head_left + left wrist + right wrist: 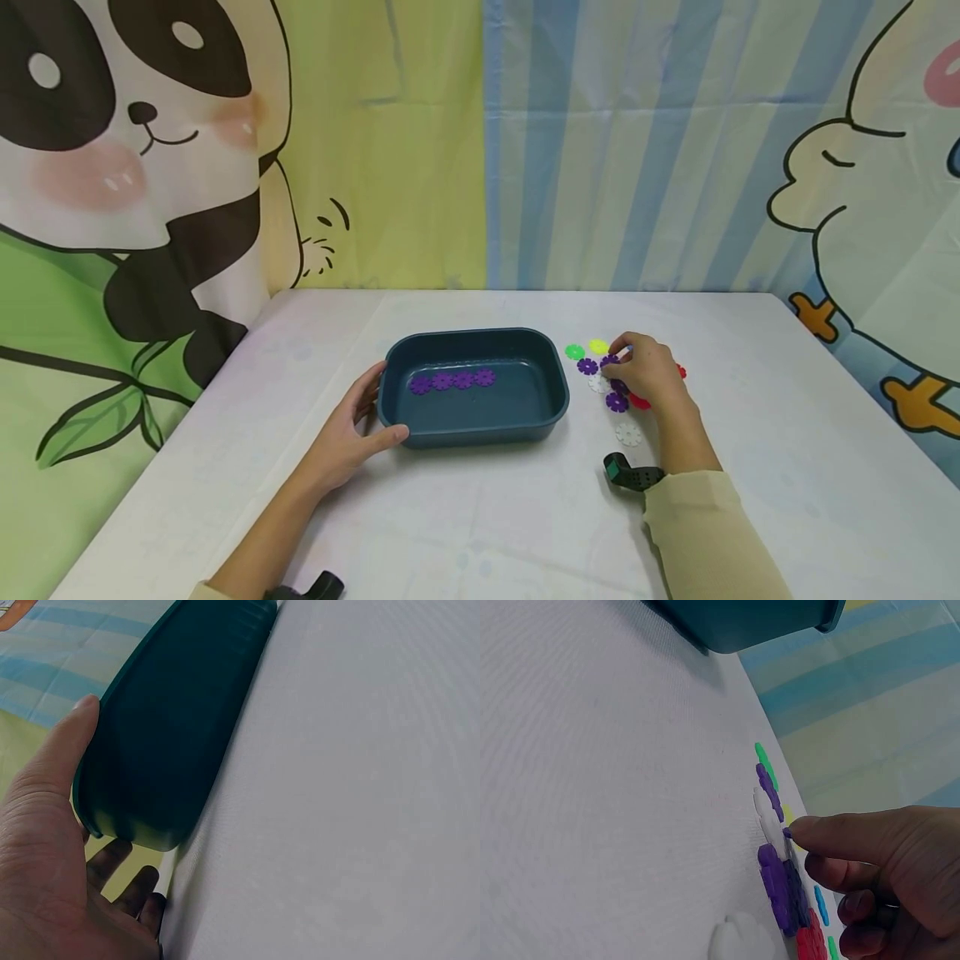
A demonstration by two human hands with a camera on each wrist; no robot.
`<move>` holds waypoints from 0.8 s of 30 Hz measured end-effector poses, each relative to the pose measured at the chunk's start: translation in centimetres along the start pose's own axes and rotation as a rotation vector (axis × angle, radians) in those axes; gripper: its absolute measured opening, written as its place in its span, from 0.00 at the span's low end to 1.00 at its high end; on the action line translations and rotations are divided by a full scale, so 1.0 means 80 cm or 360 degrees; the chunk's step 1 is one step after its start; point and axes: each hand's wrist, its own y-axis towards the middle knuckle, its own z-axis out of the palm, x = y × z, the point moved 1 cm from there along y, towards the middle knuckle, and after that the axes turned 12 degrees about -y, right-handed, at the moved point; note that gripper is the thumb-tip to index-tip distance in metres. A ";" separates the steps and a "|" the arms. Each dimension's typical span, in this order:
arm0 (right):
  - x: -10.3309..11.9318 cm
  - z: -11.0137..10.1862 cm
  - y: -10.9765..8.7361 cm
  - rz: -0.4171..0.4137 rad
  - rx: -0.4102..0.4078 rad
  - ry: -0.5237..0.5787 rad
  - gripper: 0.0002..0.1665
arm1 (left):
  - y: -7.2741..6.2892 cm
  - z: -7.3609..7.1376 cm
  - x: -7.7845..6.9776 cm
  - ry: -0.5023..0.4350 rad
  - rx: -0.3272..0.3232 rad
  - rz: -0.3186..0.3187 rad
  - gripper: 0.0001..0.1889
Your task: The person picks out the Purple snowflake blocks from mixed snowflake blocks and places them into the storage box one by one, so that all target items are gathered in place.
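A dark teal plastic basin (474,435) stands on the table, with a row of several purple flower-shaped discs (463,380) on its floor. My left hand (352,425) holds the basin's left end, thumb against the near side and fingers around the end wall. In the left wrist view the thumb (71,739) lies along the basin's side. To the right of the basin, my right hand (651,371) is over a loose group of discs, and its thumb and forefinger pinch a purple disc (610,360), mostly covered by the fingertips in the right wrist view.
Around the right hand lie a green disc (574,352), a yellow disc (598,346), white discs (628,434), other purple discs (617,402) and red ones (640,402). White cloth covers the table (480,508). A printed curtain (615,150) hangs behind.
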 end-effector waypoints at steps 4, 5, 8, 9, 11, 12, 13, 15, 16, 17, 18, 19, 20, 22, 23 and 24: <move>0.000 -0.001 0.001 -0.0005 -0.0018 0.0073 0.27 | 0.000 0.001 0.001 -0.0001 0.0001 -0.0007 0.49; -0.001 -0.002 0.001 -0.0007 -0.0037 0.0093 0.27 | 0.000 0.001 0.001 -0.0002 0.0000 -0.0009 0.49; -0.001 -0.005 0.000 0.0002 -0.0107 0.0176 0.27 | 0.000 0.000 0.001 -0.0005 0.0001 -0.0004 0.49; -0.001 -0.006 0.000 0.0010 -0.0130 0.0200 0.27 | 0.000 0.000 0.001 -0.0010 -0.0001 -0.0005 0.49; -0.001 -0.009 -0.002 0.0021 -0.0165 0.0252 0.28 | 0.000 0.000 0.001 -0.0009 -0.0001 -0.0001 0.49; -0.001 -0.010 -0.002 0.0030 -0.0175 0.0289 0.28 | 0.001 0.000 0.001 -0.0009 0.0001 0.0001 0.49; 0.000 -0.012 -0.003 0.0034 -0.0183 0.0326 0.28 | 0.001 0.000 0.001 -0.0009 0.0001 0.0002 0.49; 0.000 -0.014 -0.004 0.0051 -0.0209 0.0407 0.28 | 0.001 0.000 0.001 -0.0012 0.0003 0.0002 0.49; 0.000 -0.016 -0.005 0.0058 -0.0226 0.0460 0.29 | 0.001 0.000 0.001 -0.0010 0.0003 0.0001 0.49; 0.001 -0.017 -0.005 0.0063 -0.0247 0.0516 0.29 | 0.001 0.000 0.001 -0.0013 0.0004 0.0000 0.49; 0.001 -0.019 -0.006 0.0070 -0.0268 0.0573 0.29 | 0.001 0.000 0.001 -0.0012 0.0005 -0.0001 0.49; 0.002 -0.020 -0.007 0.0076 -0.0294 0.0627 0.30 | 0.001 0.000 0.001 -0.0013 0.0005 -0.0002 0.49; 0.002 -0.022 -0.008 0.0085 -0.0322 0.0676 0.30 | 0.000 0.000 0.001 -0.0012 0.0004 -0.0003 0.49; 0.004 -0.024 -0.009 0.0097 -0.0369 0.0756 0.31 | 0.000 0.000 0.000 -0.0010 0.0003 -0.0009 0.49; 0.005 -0.026 -0.010 0.0100 -0.0386 0.0787 0.32 | 0.000 0.000 0.000 -0.0012 0.0003 -0.0011 0.49; 0.006 -0.027 -0.010 0.0104 -0.0398 0.0810 0.32 | 0.000 0.000 0.000 -0.0012 0.0003 -0.0012 0.49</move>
